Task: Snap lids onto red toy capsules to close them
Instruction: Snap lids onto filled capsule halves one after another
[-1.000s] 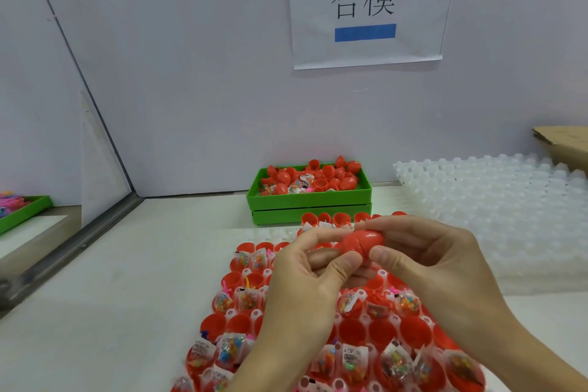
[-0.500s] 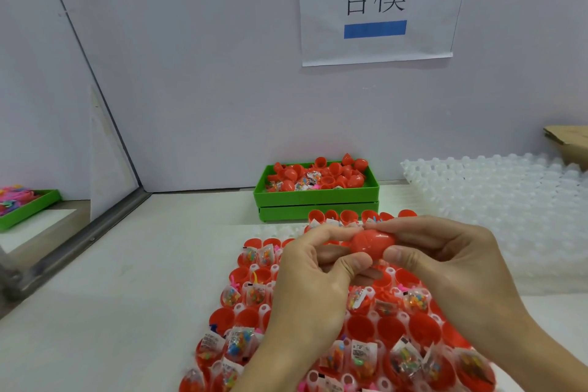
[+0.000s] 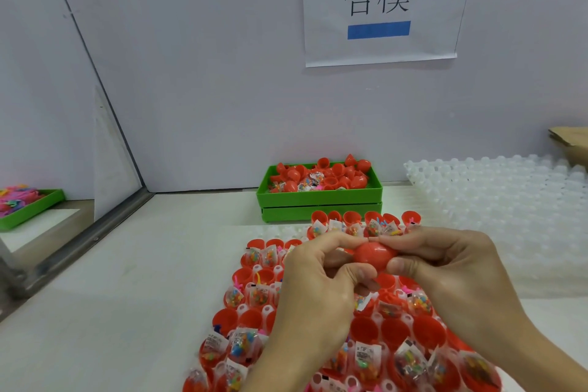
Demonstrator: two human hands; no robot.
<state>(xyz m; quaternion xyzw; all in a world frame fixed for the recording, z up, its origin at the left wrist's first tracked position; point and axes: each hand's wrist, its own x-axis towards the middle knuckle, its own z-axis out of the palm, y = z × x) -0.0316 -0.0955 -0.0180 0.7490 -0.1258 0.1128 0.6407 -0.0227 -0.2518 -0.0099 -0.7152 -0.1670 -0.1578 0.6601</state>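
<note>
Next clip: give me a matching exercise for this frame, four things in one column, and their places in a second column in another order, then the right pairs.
Things
1. red capsule
2. green bin
3. paper sign
4. white empty tray

Places
A. on the back wall, above the table
B. pinched between the left hand and the right hand
C. on the table to the right, its cells bare
D. against the wall at mid table, piled with loose red capsule halves

Pairs: 1-B, 2-D, 3-A, 4-C
</note>
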